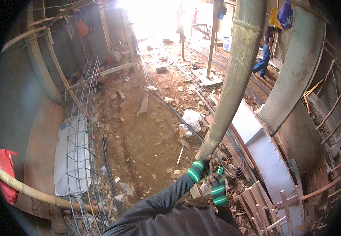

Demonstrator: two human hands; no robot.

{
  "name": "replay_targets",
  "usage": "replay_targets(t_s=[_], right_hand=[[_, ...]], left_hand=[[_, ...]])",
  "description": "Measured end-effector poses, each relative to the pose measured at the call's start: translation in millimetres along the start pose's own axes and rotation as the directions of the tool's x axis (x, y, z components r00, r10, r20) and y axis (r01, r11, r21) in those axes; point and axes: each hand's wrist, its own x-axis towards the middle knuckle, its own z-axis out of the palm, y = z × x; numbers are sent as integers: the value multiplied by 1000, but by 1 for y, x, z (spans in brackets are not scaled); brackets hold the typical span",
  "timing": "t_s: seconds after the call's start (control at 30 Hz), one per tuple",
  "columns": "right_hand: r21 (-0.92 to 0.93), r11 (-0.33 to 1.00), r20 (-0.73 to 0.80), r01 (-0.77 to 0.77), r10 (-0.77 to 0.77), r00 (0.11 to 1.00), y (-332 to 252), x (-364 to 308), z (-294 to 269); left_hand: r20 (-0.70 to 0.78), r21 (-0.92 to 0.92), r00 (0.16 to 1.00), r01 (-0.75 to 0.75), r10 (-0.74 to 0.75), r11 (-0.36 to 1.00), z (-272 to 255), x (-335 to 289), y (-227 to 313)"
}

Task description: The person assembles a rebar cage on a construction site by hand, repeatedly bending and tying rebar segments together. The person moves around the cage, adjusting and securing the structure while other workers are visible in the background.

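A thick bamboo pole [233, 78] slants down from the top of the view toward my hands. At its lower end is my left hand [206, 162], in a dark sleeve with a green and white striped cuff. The fingers are dark and curled together. Just below and to the right, my right hand [214, 177], with a matching cuff, is closed close to the left one. A small bright green thing [219, 170] shows beside the right fingers; its kind is unclear. Whatever the fingers pinch is too small to make out. Bent steel rods [238, 168] curve right beside the hands.
A steel rebar cage [78, 157] stands at the left beside a white panel [62, 169]. Wooden offcuts [257, 204] and pale boards [262, 147] lie at the right. Rubble and plastic bags [192, 120] litter the dirt floor [139, 145]. Another person [264, 55] is at the far right.
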Motion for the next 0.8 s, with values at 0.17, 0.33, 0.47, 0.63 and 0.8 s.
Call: replay_targets(t_s=[0.17, 0.33, 0.47, 0.63, 0.8], right_hand=[[-140, 990, 115, -14, 30, 993, 16, -6, 14], [-305, 952, 322, 40, 64, 945, 34, 1, 64], [-362, 922, 435, 137, 37, 900, 46, 24, 109], [-400, 907, 472, 132, 80, 878, 63, 77, 177], [-454, 853, 440, 256, -35, 897, 52, 118, 259]], left_hand=[[-102, 152, 991, -72, 89, 986, -41, -22, 0], [-273, 370, 872, -295, 407, 881, -101, -49, 18], [-343, 388, 846, -267, 407, 882, -132, -70, 69], [-242, 173, 908, -305, 341, 936, -165, -85, 155], [-208, 193, 907, -329, 366, 924, -188, -79, 249]])
